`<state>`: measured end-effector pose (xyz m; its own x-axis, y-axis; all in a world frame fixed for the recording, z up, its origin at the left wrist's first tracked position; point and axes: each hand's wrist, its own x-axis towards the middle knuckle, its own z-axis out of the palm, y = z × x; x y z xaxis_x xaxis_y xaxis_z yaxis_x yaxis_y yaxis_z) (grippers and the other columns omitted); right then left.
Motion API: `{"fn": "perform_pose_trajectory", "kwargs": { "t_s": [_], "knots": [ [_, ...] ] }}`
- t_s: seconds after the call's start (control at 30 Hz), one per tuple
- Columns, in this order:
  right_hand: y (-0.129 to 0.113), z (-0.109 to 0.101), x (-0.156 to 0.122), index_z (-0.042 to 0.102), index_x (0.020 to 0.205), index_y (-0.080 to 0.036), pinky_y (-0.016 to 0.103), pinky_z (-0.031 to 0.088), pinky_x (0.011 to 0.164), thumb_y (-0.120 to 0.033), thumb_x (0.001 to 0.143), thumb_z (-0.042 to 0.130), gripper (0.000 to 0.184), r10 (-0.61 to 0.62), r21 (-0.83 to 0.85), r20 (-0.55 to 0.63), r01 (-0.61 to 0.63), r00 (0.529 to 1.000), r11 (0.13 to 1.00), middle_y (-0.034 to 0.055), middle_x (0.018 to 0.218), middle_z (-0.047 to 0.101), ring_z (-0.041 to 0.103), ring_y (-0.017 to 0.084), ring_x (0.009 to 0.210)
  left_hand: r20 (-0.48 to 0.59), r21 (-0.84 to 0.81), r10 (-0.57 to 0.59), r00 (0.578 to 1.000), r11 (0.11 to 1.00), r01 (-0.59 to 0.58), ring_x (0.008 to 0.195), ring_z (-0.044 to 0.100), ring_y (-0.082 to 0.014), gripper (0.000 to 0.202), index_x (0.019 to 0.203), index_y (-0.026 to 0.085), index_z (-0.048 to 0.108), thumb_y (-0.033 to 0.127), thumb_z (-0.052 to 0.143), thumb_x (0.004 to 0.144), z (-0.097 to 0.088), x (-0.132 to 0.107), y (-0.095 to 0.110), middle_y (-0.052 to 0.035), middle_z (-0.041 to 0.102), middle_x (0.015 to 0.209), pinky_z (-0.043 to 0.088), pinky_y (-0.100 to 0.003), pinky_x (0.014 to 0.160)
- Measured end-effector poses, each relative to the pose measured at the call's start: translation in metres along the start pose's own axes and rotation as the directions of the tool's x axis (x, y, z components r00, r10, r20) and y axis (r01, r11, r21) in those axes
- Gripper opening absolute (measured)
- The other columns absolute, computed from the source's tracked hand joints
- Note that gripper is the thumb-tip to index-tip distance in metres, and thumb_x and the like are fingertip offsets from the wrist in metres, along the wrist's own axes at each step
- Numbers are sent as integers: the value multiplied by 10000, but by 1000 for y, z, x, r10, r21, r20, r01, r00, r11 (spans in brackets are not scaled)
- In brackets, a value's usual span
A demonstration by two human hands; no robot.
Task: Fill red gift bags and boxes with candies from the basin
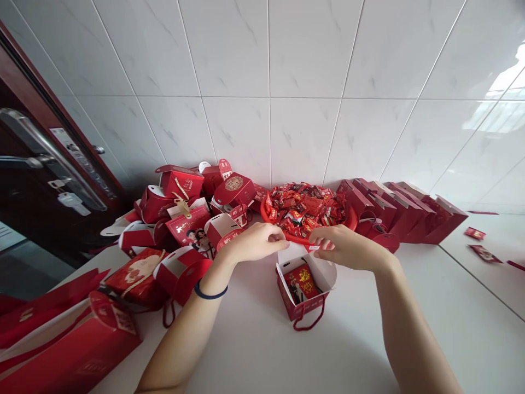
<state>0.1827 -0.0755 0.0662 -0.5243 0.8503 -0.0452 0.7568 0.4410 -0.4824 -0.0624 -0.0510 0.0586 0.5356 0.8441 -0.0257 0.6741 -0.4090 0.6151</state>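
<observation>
An open red gift box (289, 301) with white inner flaps and a dark red cord handle stands on the white table in front of me. Inside it lies a red packet (303, 282) with gold print and small figures. My left hand (260, 241) hovers over the box's back left side, fingers bent and thumb apart, seemingly with nothing in it. Across from it, my right hand (348, 246) is above the back right flap, fingers loosely curled with a gap to the thumb. Just behind both hands sits a red basin (351, 219) heaped with red-wrapped sweets (303, 205).
Red gift boxes (164, 200) pile up on the left, with a larger red box (74, 350) at the near left. Folded red bags (404, 213) stand in a row at the back right. Loose wrapped pieces (484, 253) lie far right. A tiled wall (303, 131) closes the back.
</observation>
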Motion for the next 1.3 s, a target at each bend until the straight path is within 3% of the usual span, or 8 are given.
{"fn": "perform_pose_trajectory", "kwargs": {
  "t_s": [0.23, 0.4, 0.63, 0.8, 0.9, 0.97, 1.13, 1.3],
  "knots": [
    [9, -13, -26, 702, 1189, -266, 382, 510, 850, -474, 767, 731, 471, 64, 41, 19, -64, 998, 997, 87, 1184, 696, 636, 290, 1039, 116, 115, -99, 988, 990, 85, 975, 664, -267, 317, 945, 194, 735, 428, 706, 733, 6, 1, 3, -70, 744, 1078, 444, -273, 693],
    [5, -11, -28, 643, 1257, -242, 329, 506, 761, -364, 616, 840, 682, 116, 12, 197, -120, 974, 993, 84, 1088, 685, 626, 290, 1011, 101, 136, -61, 993, 990, 47, 829, 674, -237, 227, 812, 171, 746, 372, 730, 707, 8, 2, 0, -62, 756, 865, 417, -281, 658],
    [-11, 1, -8, 551, 1087, -227, 292, 422, 591, -370, 696, 790, 480, 289, -102, 193, -274, 938, 956, 77, 947, 627, 619, 280, 879, 156, 99, 27, 987, 994, -43, 729, 660, -189, 153, 740, 181, 768, 329, 732, 751, -1, -8, 7, -28, 746, 756, 406, -268, 644],
    [-16, 8, 3, 493, 1054, -224, 280, 383, 526, -355, 710, 791, 473, 343, -149, 139, -322, 929, 935, 67, 921, 612, 624, 255, 795, 356, -46, 255, 899, 966, -256, 918, 681, -199, 248, 1009, 254, 797, 364, 773, 788, 2, -15, 18, -22, 771, 1011, 451, -251, 760],
    [-16, 13, 8, 509, 1044, -219, 289, 374, 545, -348, 698, 800, 470, 344, -212, 125, -314, 931, 926, 65, 903, 625, 637, 273, 821, 478, -88, 269, 836, 962, -259, 988, 685, -221, 413, 1130, 271, 759, 431, 812, 753, 7, -12, 16, -27, 766, 1131, 468, -267, 794],
    [-15, 15, 10, 532, 1007, -214, 297, 369, 570, -359, 708, 795, 424, 326, -264, 123, -286, 937, 921, 69, 896, 632, 642, 293, 865, 507, -69, 256, 823, 964, -257, 997, 687, -232, 471, 1133, 260, 747, 403, 856, 699, 11, -8, 13, -32, 760, 1158, 472, -277, 818],
    [-15, 16, 12, 568, 912, -216, 295, 349, 580, -315, 728, 781, 298, 237, -291, 148, -187, 960, 938, 48, 856, 649, 638, 272, 859, 453, 57, 162, 877, 976, -210, 836, 665, -201, 244, 956, 203, 718, 324, 786, 755, 17, 1, 11, -30, 756, 973, 437, -269, 672],
    [-12, 14, 9, 638, 968, -230, 268, 371, 561, -324, 700, 814, 334, 87, -139, 267, -50, 960, 989, 18, 873, 667, 628, 229, 828, 271, 204, 50, 961, 973, -109, 771, 607, -203, 375, 890, 190, 622, 416, 826, 671, 23, 5, 15, -32, 675, 910, 386, -284, 610]
  ]
}}
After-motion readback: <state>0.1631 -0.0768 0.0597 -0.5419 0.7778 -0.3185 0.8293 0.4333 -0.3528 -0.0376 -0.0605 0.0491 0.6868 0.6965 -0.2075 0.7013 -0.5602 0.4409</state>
